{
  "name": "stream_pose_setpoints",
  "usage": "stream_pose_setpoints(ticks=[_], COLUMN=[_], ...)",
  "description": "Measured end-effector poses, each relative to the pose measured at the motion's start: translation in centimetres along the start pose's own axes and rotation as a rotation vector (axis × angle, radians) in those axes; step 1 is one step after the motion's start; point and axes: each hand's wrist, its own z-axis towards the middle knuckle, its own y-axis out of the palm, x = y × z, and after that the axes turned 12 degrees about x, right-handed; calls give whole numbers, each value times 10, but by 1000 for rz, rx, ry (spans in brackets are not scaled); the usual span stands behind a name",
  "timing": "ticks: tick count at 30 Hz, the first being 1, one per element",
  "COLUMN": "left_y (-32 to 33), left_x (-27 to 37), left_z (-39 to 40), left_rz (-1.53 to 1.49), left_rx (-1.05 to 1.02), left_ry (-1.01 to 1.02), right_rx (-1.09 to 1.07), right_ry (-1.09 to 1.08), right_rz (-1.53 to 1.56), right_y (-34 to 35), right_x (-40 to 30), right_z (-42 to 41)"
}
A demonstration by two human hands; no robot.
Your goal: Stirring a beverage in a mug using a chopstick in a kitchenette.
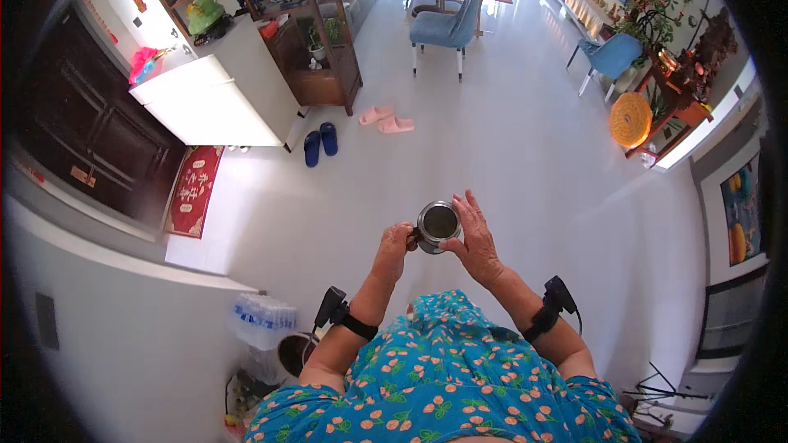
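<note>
A mug with a shiny metal rim [439, 221] is in front of my body, above the floor. It stands roughly upright, and its opening faces up at me. The inside looks dark; whether that is liquid or the bare bottom I cannot tell. My left hand [397, 243] grips the dark handle on the mug's left side, fingers curled around it. Against the opposite side rests my right hand [475, 240], cupped with its thumb near the front and its fingers stretched along the far edge.
Blue slippers [320, 144] and pink slippers [386, 120] lie on the pale floor [492, 154]. Ahead is a blue chair [448, 24]. A white cabinet [212, 98] and red doormat [195, 191] are left. Wrapped bottles [265, 320] stand near my left elbow, a wooden stand [683, 104] far right.
</note>
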Motion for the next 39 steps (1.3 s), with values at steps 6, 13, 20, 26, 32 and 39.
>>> stream_pose_setpoints(ticks=[6,13,20,26,32,39], left_y=[19,38,65,68,75,74], left_x=[7,15,23,43,60,86], left_z=[72,168,249,318,391,481], left_rz=[-39,-21,-22,-26,-17,-4], left_rx=[79,178,200,211,197,115], left_ry=[-4,8,84,68,29,-4], right_rx=[-55,-50,-102,-65,-63,14], right_ry=[32,-56,-104,-91,-22,-17], right_rz=[56,59,101,163,175,63], right_y=[9,23,23,44,66,92], right_x=[47,107,157,190,225,255], right_z=[69,155,240,303,360,430])
